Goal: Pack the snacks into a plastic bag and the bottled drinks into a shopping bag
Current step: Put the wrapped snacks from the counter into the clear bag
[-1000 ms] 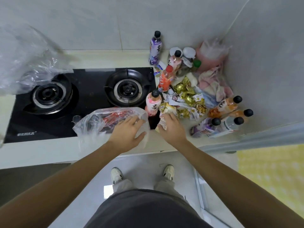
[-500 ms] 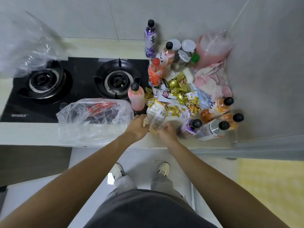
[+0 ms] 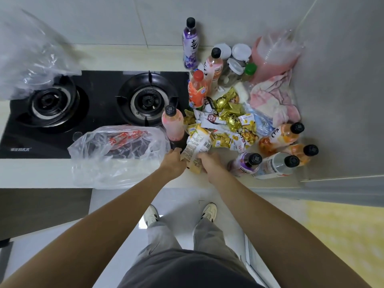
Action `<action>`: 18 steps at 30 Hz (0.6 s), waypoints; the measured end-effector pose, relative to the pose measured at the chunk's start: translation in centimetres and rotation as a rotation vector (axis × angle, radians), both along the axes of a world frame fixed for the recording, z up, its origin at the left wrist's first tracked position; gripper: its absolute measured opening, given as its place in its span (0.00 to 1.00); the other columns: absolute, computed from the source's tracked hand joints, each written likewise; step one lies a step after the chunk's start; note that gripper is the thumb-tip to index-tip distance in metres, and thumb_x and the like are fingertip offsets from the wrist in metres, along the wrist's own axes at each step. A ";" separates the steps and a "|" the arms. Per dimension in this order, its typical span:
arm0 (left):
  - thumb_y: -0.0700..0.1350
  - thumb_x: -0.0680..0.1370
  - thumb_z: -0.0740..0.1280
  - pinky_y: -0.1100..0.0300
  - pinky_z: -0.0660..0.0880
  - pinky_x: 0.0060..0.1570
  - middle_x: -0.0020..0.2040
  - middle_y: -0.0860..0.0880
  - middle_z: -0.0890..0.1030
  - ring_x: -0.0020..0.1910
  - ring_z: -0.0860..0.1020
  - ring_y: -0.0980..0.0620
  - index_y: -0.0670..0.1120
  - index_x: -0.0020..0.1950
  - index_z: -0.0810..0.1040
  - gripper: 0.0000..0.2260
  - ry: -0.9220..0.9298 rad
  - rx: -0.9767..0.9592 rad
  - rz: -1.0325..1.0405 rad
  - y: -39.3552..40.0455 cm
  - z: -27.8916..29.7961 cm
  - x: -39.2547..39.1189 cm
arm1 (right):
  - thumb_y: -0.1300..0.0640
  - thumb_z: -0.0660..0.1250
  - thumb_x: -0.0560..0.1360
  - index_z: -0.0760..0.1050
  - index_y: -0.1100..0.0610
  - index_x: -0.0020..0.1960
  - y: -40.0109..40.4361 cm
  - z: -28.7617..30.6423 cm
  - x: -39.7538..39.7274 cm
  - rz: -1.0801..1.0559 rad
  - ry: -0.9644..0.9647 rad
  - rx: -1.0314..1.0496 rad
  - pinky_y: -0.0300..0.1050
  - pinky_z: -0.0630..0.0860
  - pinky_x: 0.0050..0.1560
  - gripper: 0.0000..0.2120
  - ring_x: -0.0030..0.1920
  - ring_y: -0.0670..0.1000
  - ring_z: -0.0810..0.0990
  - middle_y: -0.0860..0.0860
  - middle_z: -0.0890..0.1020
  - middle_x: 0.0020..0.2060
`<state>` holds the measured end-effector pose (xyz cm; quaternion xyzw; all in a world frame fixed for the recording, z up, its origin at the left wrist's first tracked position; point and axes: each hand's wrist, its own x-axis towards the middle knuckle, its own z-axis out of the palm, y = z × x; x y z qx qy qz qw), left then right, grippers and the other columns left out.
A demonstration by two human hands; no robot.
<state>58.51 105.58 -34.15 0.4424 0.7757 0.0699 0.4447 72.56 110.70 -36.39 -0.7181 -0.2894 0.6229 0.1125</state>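
Both hands met at the front edge of a pale, smooth desk [image 3: 52, 169]. The left hand [image 3: 173, 163] and the right hand [image 3: 209, 164] together gripped a crinkly yellow and white snack packet [image 3: 197, 147], the fingers curled around its lower end.

Just left of the left hand lay a thin, clear plastic bag [image 3: 116, 154], wrinkled and slumped flat, with red and dark packets showing through its film. It overlapped the front of a glossy black glass stove [image 3: 99, 94] with two round metal burners.

Just beyond the hands stood a pink bottle [image 3: 172, 125] with a black cap, touching the bag's right edge. Farther beyond the right hand spread a loose heap of snacks [image 3: 230, 123]: shiny gold foil wrappers and small yellow and white sachets.

Behind the heap stood an orange bottle [image 3: 197, 90] with a red cap, a peach bottle [image 3: 214, 65] and a tall purple bottle [image 3: 190, 45] against the tiled wall. To the right of the right hand four bottles [image 3: 278, 150] lay on their sides, all with black caps.

In the far right corner sat a crumpled pink cloth [image 3: 272, 96] and a pink bag [image 3: 274, 57] of filmy plastic. Far to the left of the hands another clear bag [image 3: 31, 59] billowed over the stove.
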 end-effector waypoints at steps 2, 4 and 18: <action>0.41 0.82 0.61 0.48 0.73 0.67 0.73 0.40 0.70 0.70 0.72 0.40 0.40 0.78 0.65 0.23 -0.026 -0.018 0.046 0.1 -0.2 -0.2 | 0.58 0.72 0.77 0.80 0.59 0.56 0.2 -0.1 -0.1 -0.011 -0.009 -0.014 0.43 0.73 0.34 0.10 0.40 0.51 0.81 0.55 0.85 0.49; 0.41 0.82 0.62 0.48 0.77 0.61 0.67 0.41 0.76 0.62 0.77 0.41 0.40 0.70 0.73 0.16 -0.066 -0.021 0.102 0.0 -0.6 -0.2 | 0.59 0.72 0.77 0.81 0.59 0.54 0.4 -0.5 -0.1 -0.017 -0.031 -0.019 0.43 0.74 0.35 0.07 0.41 0.52 0.82 0.55 0.85 0.48; 0.40 0.82 0.67 0.53 0.84 0.39 0.53 0.40 0.84 0.39 0.84 0.47 0.40 0.59 0.74 0.08 -0.554 0.084 0.511 -1.8 2.1 0.7 | 0.61 0.71 0.81 0.81 0.58 0.59 -0.3 0.4 1.5 -0.147 0.217 -0.064 0.52 0.82 0.46 0.07 0.50 0.55 0.85 0.55 0.86 0.52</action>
